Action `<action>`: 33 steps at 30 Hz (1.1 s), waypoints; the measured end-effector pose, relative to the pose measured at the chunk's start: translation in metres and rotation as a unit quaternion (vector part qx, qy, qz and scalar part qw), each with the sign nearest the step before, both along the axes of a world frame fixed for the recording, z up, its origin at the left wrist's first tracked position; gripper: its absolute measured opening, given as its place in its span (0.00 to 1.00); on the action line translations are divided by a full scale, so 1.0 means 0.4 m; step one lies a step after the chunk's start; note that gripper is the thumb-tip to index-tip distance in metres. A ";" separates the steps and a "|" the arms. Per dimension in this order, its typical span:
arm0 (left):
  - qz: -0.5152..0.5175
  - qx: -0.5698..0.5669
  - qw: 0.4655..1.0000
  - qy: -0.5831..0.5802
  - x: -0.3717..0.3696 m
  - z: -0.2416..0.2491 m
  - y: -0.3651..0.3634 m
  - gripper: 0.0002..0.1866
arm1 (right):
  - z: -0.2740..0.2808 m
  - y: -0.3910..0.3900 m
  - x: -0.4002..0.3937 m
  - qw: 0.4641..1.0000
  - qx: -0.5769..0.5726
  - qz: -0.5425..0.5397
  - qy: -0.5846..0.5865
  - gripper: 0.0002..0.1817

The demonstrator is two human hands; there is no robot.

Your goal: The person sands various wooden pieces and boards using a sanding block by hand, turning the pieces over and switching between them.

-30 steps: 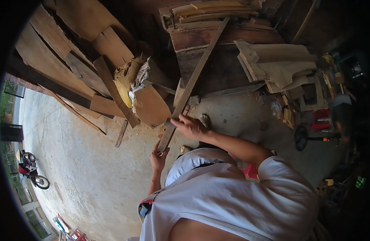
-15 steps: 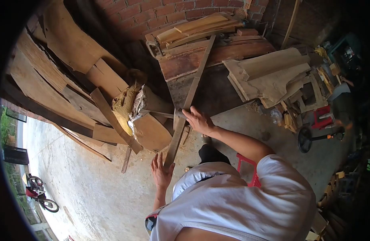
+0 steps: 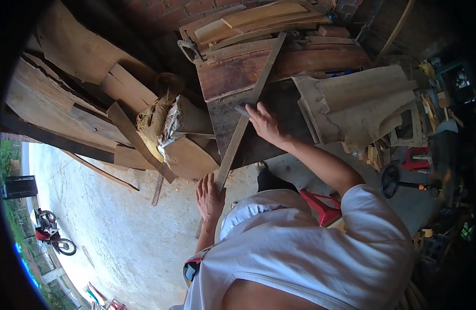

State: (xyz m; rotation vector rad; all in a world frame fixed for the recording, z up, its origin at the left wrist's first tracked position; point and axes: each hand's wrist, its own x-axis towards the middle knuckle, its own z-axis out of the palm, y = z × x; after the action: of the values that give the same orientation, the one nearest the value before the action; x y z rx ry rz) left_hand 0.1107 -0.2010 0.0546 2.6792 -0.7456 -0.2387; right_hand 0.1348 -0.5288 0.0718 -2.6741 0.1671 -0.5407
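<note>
I'd best bear evenly on the wooden strip [image 3: 235, 142] slanting to one o'clock across the bench [image 3: 220, 119], right hand [image 3: 269, 127] pinching the dark block [image 3: 241, 109], left hand [image 3: 210, 201] loosely spread at seven o'clock.

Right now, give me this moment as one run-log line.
Strip: slants over bench | Left hand: at near end | Right hand: holds dark block against strip
</note>
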 end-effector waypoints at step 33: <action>0.022 0.034 0.999 0.017 0.006 0.000 -0.019 0.34 | 0.026 -0.616 0.300 0.985 -0.075 -0.144 0.052 0.19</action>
State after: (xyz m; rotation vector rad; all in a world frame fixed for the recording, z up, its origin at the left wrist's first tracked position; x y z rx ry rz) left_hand 0.1130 -0.2087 0.0547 2.7449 -0.6797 -0.3021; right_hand 0.2546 -0.7752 0.0822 -2.8452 0.5721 -0.5178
